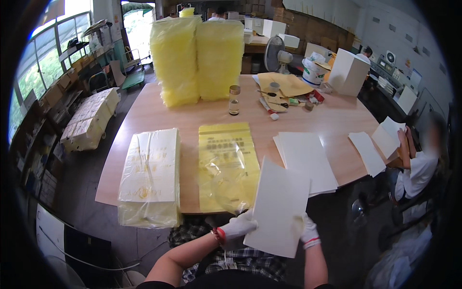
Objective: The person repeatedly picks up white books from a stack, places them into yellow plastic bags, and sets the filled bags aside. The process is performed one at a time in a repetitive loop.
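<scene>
Hands in white gloves, both closed on one white card sheet [279, 209] held tilted just off the near edge of the tabletop [332, 120]. Left hand [238, 226] pinches the sheet's lower left edge; right hand [308, 231] grips its lower right side, fingers partly hidden behind the sheet.

Yellow plastic bag [226, 164], flat on the tabletop straight ahead, its clear lower part bulging and touching the sheet's left edge.

Pile of filled bags [150, 176], white contents under pale yellow film, at the near left, just beside the flat bag.

Stack of white sheets [305, 159], to the right of the flat bag, partly behind the held sheet.

Two tall stacks of yellow bags [197, 58], far side, upright.

Small glass bottle [234, 99], standing in front of those stacks.

Loose white sheets [378, 144], right edge, near a seated person [421, 164].
</scene>
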{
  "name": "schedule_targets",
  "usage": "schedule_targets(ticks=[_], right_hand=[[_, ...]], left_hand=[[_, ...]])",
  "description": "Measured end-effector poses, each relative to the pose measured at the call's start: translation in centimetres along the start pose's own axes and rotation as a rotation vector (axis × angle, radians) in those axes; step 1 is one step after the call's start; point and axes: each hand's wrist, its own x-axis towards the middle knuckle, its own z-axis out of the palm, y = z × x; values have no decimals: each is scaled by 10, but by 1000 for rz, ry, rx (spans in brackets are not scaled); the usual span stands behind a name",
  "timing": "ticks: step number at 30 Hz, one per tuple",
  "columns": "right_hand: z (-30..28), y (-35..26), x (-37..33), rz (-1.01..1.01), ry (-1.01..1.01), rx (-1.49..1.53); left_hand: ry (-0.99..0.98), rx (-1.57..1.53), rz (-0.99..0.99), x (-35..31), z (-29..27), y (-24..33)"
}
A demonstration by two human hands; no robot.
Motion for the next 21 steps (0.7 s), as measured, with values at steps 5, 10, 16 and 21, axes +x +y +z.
schedule_targets(ticks=[5,10,16,21], right_hand=[[126,-2,-3,-192,248,522],[112,-38,4,-272,285,237],[89,-96,-14,-846,143,-846],[123,-99,15,10,-309,-1338]], left_hand=[[431,1227,461,1,54,-55],[527,980,620,-20,12,0],[938,610,188,-15,-117,60],[666,925,958,39,-44,-19]])
